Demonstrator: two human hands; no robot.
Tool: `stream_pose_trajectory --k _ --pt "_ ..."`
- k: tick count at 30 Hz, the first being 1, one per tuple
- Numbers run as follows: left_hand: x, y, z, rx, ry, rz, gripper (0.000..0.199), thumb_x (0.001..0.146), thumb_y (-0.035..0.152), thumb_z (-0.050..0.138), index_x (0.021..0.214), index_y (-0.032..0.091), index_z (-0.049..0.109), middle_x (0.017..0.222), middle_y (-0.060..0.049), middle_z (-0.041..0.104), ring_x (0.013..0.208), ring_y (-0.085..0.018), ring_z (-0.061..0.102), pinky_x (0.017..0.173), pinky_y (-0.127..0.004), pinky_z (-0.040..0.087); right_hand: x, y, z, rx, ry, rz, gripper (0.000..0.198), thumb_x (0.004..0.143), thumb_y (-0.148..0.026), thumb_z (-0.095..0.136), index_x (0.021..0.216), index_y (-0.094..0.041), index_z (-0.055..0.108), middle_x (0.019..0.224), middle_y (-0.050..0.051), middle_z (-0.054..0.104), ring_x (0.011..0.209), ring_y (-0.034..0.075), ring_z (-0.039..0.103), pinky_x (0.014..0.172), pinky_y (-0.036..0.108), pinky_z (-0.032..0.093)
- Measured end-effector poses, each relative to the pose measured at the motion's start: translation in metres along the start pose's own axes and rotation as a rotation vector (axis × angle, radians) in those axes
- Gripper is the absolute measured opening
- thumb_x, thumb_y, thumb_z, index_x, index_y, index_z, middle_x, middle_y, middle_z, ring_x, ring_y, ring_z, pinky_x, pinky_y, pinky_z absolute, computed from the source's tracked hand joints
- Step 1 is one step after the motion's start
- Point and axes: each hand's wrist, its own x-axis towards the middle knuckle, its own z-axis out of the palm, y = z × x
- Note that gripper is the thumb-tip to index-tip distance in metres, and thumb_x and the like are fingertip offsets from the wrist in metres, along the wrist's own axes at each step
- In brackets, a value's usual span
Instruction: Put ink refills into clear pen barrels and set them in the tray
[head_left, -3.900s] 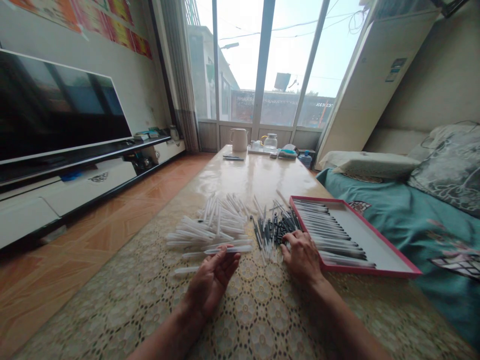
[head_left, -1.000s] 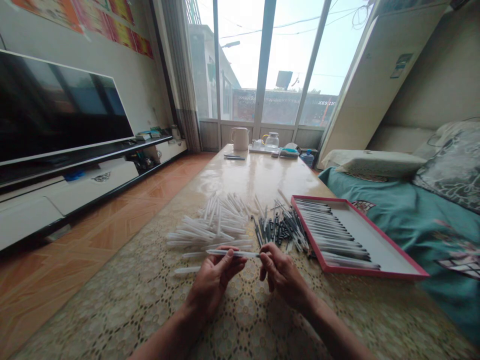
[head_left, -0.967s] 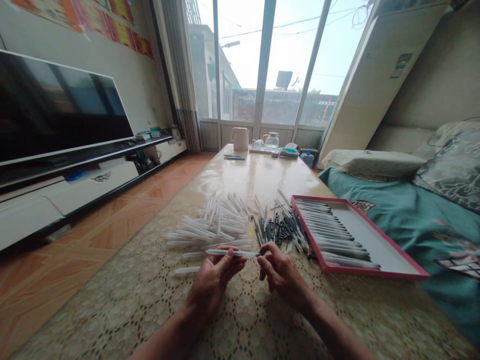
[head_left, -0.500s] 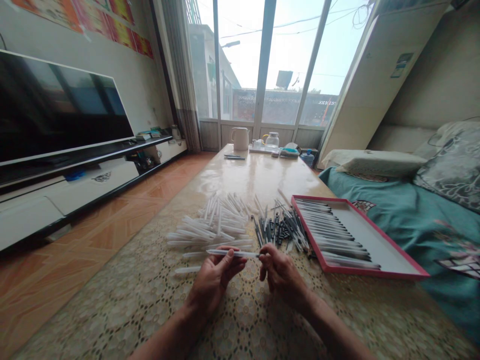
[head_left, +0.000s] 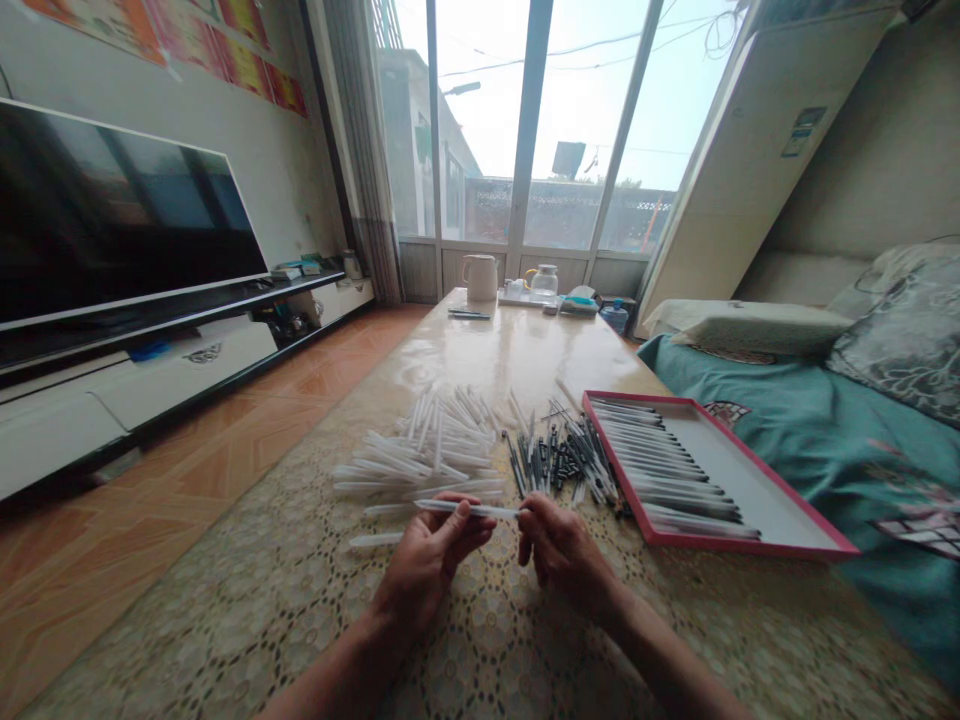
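My left hand (head_left: 435, 550) pinches a white pen barrel (head_left: 495, 512) between thumb and fingers, held level just above the table. At the barrel's right end, the fingers of my right hand (head_left: 555, 545) are closed round its tip; whether a small part sits inside them is hidden. Just beyond my left hand lies a heap of white pen barrels (head_left: 420, 455). Beyond my right hand are black pen caps and small black parts (head_left: 559, 455), with thin refills among them. A shallow pink-rimmed box (head_left: 787, 500) to the right holds a row of pens (head_left: 675, 465).
The long table (head_left: 480, 650) has a patterned cover. At its far end stand a pitcher (head_left: 481, 278), a glass jug (head_left: 545, 282) and a tray (head_left: 517, 298). A sofa with a teal cover (head_left: 765, 400) runs along the right; a television cabinet (head_left: 195, 370) stands left.
My right fingers have shifted slightly at the barrel's right end, and the dark bit seen there is now covered. My left hand keeps its hold almost unmoved.
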Motion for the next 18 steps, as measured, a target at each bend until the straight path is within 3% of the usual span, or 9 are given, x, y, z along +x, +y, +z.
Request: stream_pose_trajectory --k 6,10,13,15,18 --pt "-0.002 0.0 0.003 0.037 -0.027 0.035 0.022 0.066 0.026 0.076 0.08 0.014 0.065 0.071 -0.005 0.072 0.068 -0.017 0.068 0.071 -0.028 0.054 0.002 -0.002 0.004 0.262 -0.049 0.182 0.048 0.085 -0.063 0.034 0.064 -0.021 0.04 0.041 -0.004 0.053 0.029 0.008 0.042 0.032 0.017 0.028" --pt "-0.002 -0.001 0.004 0.069 -0.048 0.043 0.019 0.068 0.024 0.075 0.08 0.013 0.065 0.07 -0.006 0.072 0.068 -0.017 0.068 0.07 -0.028 0.054 0.003 -0.003 0.001 0.525 -0.186 0.378 0.049 0.077 -0.069 0.039 0.066 -0.021 0.039 0.037 -0.005 0.052 0.023 0.009 0.04 0.027 0.017 0.025" --pt "-0.003 -0.001 0.005 0.084 -0.057 0.041 0.017 0.068 0.023 0.074 0.079 0.014 0.065 0.068 -0.006 0.071 0.067 -0.017 0.068 0.069 -0.029 0.054 0.002 -0.004 -0.004 0.576 -0.278 0.472 0.049 0.078 -0.068 0.036 0.066 -0.021 0.04 0.04 -0.003 0.054 0.022 0.007 0.037 0.026 0.017 0.021" --pt "-0.003 0.0 0.004 0.088 -0.044 0.049 0.018 0.068 0.024 0.075 0.079 0.014 0.065 0.069 -0.006 0.071 0.067 -0.017 0.067 0.069 -0.029 0.053 0.002 -0.006 -0.006 0.475 -0.218 0.446 0.049 0.082 -0.065 0.032 0.065 -0.02 0.042 0.043 -0.001 0.056 0.026 0.008 0.041 0.028 0.017 0.024" --pt "-0.003 0.001 0.003 0.146 -0.024 0.1 0.019 0.07 0.027 0.073 0.082 0.014 0.066 0.07 -0.006 0.071 0.067 -0.017 0.066 0.067 -0.028 0.052 0.001 -0.01 -0.006 0.144 0.048 0.178 0.043 0.089 -0.053 0.036 0.07 -0.017 0.052 0.061 0.004 0.062 0.047 0.011 0.056 0.043 0.021 0.039"
